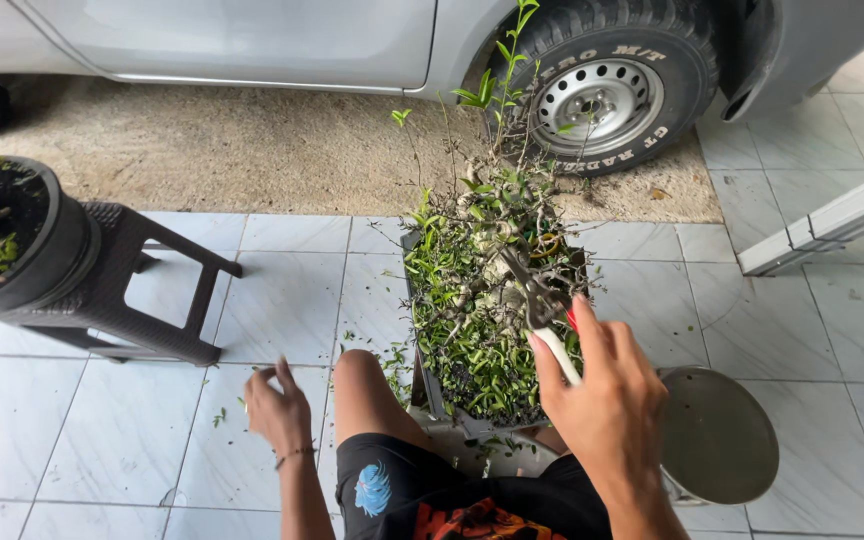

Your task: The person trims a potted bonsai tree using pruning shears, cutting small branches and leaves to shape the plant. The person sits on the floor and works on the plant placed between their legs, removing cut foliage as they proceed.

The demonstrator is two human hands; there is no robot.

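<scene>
I am viewing 1 potted shrub (482, 300) standing on the tiled floor (282, 290) between my knees. My right hand (607, 400) is gripping the pruning shears (542, 305), blades in its branches. My left hand (277, 405) is hanging loosely open, holding nothing. Trimming appears underway; next cut needs steady aim.
</scene>
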